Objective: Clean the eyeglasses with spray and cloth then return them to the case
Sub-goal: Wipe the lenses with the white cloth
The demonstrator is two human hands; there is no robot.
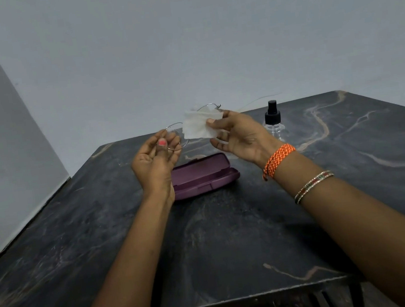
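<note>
Thin wire-rimmed eyeglasses meet a creased white cloth.

Bare forearms; right wrist: orange braided cord; beaded bangles; left thumbnail pink.

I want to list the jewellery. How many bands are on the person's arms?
2, both on the right arm: an orange braided band at the wrist, and a thin beaded bangle further up the forearm. The left arm shows none.
</note>
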